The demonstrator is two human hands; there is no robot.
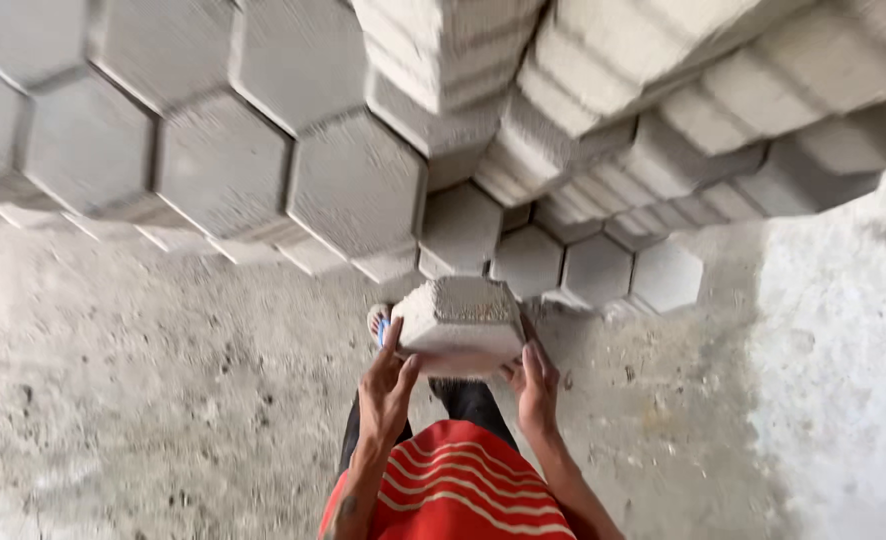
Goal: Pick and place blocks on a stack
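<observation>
A grey hexagonal concrete paver block (460, 322) is held in front of my body at about waist height. My left hand (386, 385) grips its left underside, fingers spread along the edge. My right hand (533, 385) supports its right underside. Below the block I see my dark trousers, a foot in a sandal (378, 322) and a red striped shirt (458, 485).
Stacks of the same hexagonal blocks (263, 150) stand in rows ahead, filling the upper part of the view, with taller piles (603, 90) at the upper right. A rough concrete floor (143, 400) spreads to my left, and a pale rough surface (843, 380) lies at the right.
</observation>
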